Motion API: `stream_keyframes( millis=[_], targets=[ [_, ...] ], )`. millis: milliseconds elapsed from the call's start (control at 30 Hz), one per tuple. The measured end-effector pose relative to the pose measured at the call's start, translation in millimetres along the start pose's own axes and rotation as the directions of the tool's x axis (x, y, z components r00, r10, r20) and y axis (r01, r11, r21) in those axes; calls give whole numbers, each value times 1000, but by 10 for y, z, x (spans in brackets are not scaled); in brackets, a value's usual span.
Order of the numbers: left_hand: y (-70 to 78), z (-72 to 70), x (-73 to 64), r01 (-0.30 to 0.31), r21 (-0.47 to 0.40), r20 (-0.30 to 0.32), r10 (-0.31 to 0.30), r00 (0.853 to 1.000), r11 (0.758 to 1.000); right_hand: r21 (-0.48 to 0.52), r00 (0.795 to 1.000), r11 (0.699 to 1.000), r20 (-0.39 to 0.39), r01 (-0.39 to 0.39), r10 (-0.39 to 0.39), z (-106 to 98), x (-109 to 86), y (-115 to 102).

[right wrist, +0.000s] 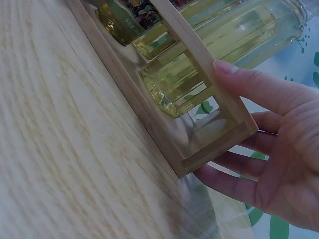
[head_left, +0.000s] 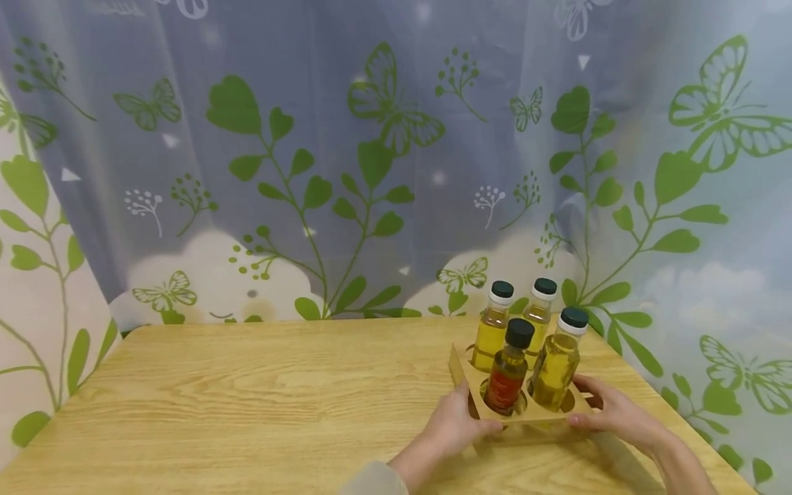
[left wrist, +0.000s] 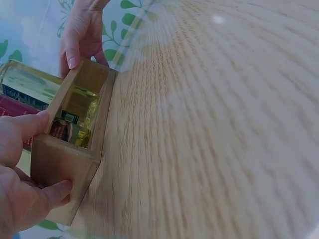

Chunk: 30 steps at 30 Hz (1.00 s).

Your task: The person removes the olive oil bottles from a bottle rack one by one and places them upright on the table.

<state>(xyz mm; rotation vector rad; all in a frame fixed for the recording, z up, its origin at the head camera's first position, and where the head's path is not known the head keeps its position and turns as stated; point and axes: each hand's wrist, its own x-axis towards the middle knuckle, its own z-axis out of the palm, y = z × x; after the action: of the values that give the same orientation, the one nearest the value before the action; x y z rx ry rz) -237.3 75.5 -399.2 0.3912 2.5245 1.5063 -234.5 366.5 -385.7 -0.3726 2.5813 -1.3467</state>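
A wooden bottle rack stands at the right of the table in the head view, with several bottles upright in its round holes. In front is a small bottle with a black cap and red label. Beside it leans a larger bottle of yellow liquid with a dark green cap; two similar ones stand behind. My left hand grips the rack's near left corner, thumb on the top edge. My right hand holds the right end, thumb on the front top edge and fingers around the side, as the right wrist view shows.
The light wood-grain table extends to the left of the rack. A curtain printed with leaves and butterflies hangs behind the table and along its right side. The table's right edge runs close beside my right hand.
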Motion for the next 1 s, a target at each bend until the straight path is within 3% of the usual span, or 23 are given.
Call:
stream_keyframes(
  millis=[400,700,1000],
  targets=[
    [-135,-243,-90,-11,0,12,11,1000,1000,-13,1000,999,1,31,-31,178,104,-143],
    [-258,-466,-226,-39,6,20,38,999,999,-12,996,996,-2,90,-90,373,188,-262],
    [-405,-731,-376,-29,-4,44,29,999,1000,-38,996,995,-8,93,-94,625,230,-448]
  ],
)
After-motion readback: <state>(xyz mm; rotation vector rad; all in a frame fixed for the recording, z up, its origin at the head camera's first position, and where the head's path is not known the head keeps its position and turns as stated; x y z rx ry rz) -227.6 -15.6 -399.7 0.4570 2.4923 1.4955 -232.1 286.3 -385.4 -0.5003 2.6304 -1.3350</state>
